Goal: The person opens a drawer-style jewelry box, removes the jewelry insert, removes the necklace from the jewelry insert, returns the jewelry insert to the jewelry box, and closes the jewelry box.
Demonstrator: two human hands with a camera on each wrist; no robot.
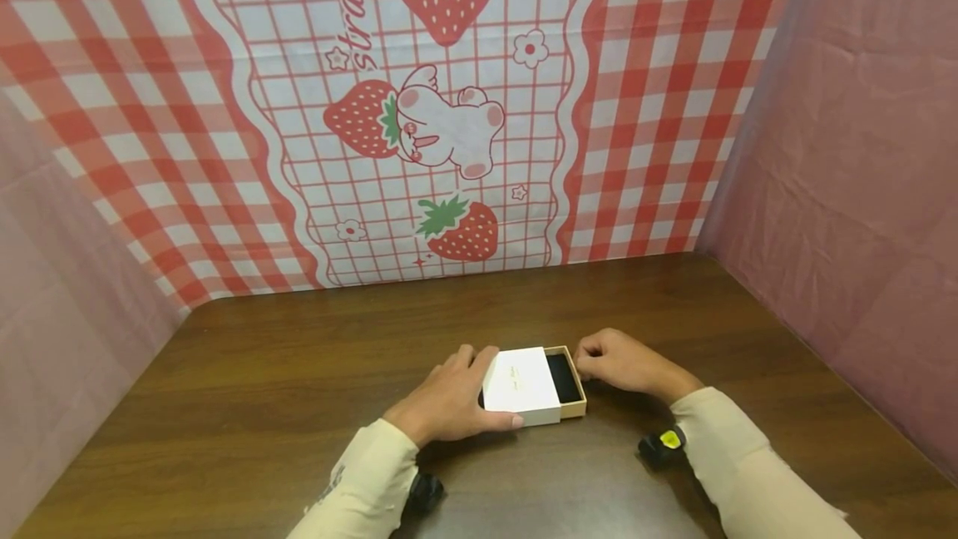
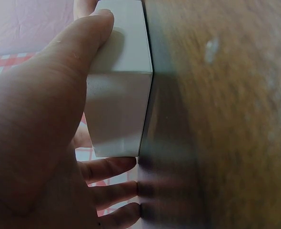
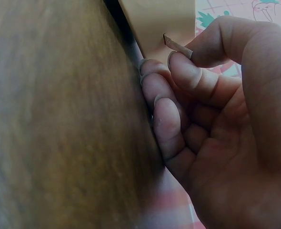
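Observation:
A white drawer-style gift box (image 1: 521, 381) lies on the table with small gold lettering on its top. Its tan inner drawer (image 1: 574, 409) sticks out partway on the right, showing a black lining (image 1: 564, 379). My left hand (image 1: 454, 396) grips the white sleeve from the left, thumb along the near side and fingers at the far side. With thumb and forefinger, my right hand (image 3: 212, 90) pinches a short ribbon pull tab (image 3: 177, 46) on the drawer's end face. Its other fingers curl beneath, close to the tabletop.
The brown wooden table (image 1: 314, 356) extends around the box on all sides. Behind it hangs a red-checked strawberry cloth (image 1: 644, 106), with a pink cloth (image 1: 861, 190) along the right side and another pale pink cloth (image 1: 67, 339) on the left.

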